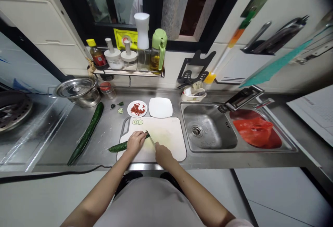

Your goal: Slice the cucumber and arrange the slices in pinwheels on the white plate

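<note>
My left hand (136,141) is closed over a dark green cucumber (118,147), pressing it onto the white cutting board (171,149). One end of the cucumber sticks out past the board's left side. In my right hand (163,155) is a knife (151,138), its blade at the cucumber's right end, close to my left fingertips. Several thin cucumber slices (137,122) lie in a row at the board's upper left. Behind the board stand a plate of chopped red pieces (137,109) and a white square plate (160,107).
A whole cucumber (87,133) lies to the left, with a lidded steel pot (78,90) behind it. Small cucumber scraps (120,110) are on the counter. To the right is a steel sink (210,143); a red plastic bag (253,131) sits in its right basin. Seasoning bottles line a rack (130,72).
</note>
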### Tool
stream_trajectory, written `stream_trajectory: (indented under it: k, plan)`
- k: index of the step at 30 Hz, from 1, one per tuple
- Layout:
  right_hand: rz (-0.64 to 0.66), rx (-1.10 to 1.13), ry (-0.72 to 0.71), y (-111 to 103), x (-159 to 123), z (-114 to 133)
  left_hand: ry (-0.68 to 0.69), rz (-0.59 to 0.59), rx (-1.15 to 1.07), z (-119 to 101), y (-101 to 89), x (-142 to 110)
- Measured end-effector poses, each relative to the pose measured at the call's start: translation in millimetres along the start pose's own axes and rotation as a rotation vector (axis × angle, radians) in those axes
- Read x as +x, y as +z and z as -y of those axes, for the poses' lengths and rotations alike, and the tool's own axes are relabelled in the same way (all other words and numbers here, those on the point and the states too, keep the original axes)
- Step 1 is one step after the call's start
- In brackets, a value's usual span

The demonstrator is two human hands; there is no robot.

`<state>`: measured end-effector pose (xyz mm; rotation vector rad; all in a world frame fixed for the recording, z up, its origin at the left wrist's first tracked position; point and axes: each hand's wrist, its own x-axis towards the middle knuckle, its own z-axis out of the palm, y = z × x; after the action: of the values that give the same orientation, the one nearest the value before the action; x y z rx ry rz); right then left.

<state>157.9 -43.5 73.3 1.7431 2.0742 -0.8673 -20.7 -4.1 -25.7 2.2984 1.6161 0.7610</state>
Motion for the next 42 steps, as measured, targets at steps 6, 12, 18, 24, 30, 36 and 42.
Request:
stream_trajectory:
  k: [6, 12, 18, 24, 30, 36, 42]
  plan:
    - [-0.004, 0.015, -0.010, -1, 8, 3, 0.002, 0.005, -0.003, -1, -0.9, 0]
    - [-0.034, 0.017, -0.029, 3, 21, 6, 0.013, 0.015, -0.001, -1, -1.7, 0]
    - [-0.031, 0.021, -0.027, 6, 12, 2, 0.022, 0.005, -0.003, -1, -1.5, 0]
    - [-0.017, -0.006, -0.006, 7, 6, 1, 0.013, 0.011, 0.001, -1, -2.1, 0]
    - [-0.043, 0.005, -0.016, 10, 19, 3, 0.010, 0.007, -0.012, -3, -3.3, 0]
    - [-0.034, 0.021, -0.013, 11, 21, 5, 0.015, 0.014, -0.020, -2, -3.2, 0]
    - [-0.032, 0.016, 0.001, 16, 17, 1, 0.008, 0.011, -0.014, -2, -2.6, 0]
